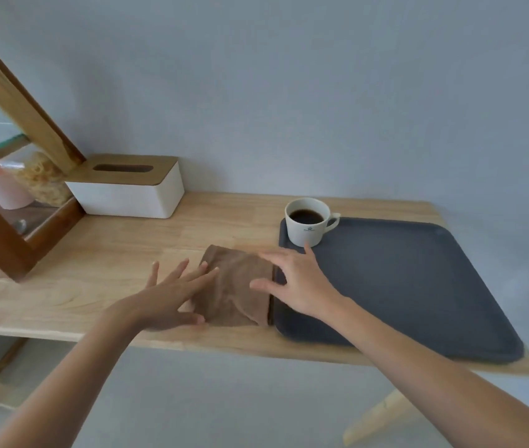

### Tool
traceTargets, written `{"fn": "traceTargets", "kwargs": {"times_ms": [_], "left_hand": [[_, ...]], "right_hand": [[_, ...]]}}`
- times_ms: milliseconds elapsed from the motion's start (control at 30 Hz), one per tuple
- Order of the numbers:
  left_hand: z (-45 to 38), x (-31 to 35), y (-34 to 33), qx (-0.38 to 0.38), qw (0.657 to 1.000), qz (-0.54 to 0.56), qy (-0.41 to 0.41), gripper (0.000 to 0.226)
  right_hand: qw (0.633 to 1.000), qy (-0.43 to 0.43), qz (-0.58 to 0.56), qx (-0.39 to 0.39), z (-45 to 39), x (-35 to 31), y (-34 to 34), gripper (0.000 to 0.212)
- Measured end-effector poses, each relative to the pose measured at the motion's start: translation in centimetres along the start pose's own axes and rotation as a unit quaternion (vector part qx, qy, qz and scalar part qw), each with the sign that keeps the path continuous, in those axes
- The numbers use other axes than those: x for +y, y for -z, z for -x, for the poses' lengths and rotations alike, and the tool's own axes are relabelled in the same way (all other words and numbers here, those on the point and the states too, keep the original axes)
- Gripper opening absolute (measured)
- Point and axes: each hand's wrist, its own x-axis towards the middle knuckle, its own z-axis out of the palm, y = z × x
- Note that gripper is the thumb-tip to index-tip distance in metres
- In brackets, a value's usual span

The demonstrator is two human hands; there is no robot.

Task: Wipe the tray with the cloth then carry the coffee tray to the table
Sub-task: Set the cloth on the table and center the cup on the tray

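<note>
The first step, the wiping, is judged to be only at its start: the brown cloth (234, 286) lies folded flat on the wooden surface (94, 253), near the front edge, and has not yet been lifted. Its right-hand edge lies against the left rim of the dark grey tray (402, 286), which occupies the right end of the surface, with its front right corner close to the front edge there. On the tray's far left corner stands 1 white cup (309, 223), filled with dark coffee, handle pointing right.

Both hands are seen over the cloth. The left hand (172, 294) hovers or rests at the cloth's left edge, its fingers (201, 276) spread and extended; nothing is pinched. The right hand (302, 281) is laid across the cloth's right edge and the tray rim, fingers splayed, thumb on the cloth; whether the cloth is being pressed down or merely touched cannot be told. No grasp has been closed by either hand.

For the next move, the cloth would need to be gathered into 1 hand and drawn over the bare tray floor. Care is called for near the full cup: it must be wiped around or held steady, since a knock would spill coffee. At the far left corner a white tissue box (127, 185) is left well apart.
</note>
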Motion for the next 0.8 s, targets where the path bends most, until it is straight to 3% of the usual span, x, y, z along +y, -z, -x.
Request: {"fn": "traceTargets", "kwargs": {"times_ms": [67, 100, 167, 267, 433, 567, 800], "left_hand": [[-0.9, 1.8, 1.9, 0.075, 0.992, 0.097, -0.031, 0.086], [-1.9, 3.1, 2.7, 0.12, 0.975, 0.179, -0.046, 0.083], [-4.8, 5.6, 3.9, 0.187, 0.933, 0.301, -0.058, 0.073], [-10.2, 9.0, 4.1, 0.199, 0.89, 0.408, -0.038, 0.065], [-15.4, 11.3, 3.3, 0.207, 0.832, 0.513, -0.034, 0.052], [-16.0, 11.9, 2.8, 0.235, 0.804, 0.546, -0.033, 0.05], [-15.9, 14.0, 2.2, 0.235, 0.801, 0.548, -0.049, 0.053]], "right_hand": [[0.975, -0.031, -0.066, 0.211, 0.3, 2.2, 1.6, 0.035], [0.953, -0.07, -0.093, 0.279, 0.1, 3.5, 2.5, 0.026], [0.917, -0.167, -0.153, 0.328, -1.0, 6.1, 4.3, 0.025], [0.907, -0.26, -0.204, 0.262, -2.9, 9.4, 6.0, 0.034], [0.916, -0.261, -0.27, 0.139, -4.1, 11.4, 6.0, 0.037], [0.9, -0.257, -0.318, 0.149, -3.7, 11.7, 6.4, 0.035], [0.898, -0.254, -0.319, 0.168, -0.7, 13.1, 7.7, 0.031]]}}
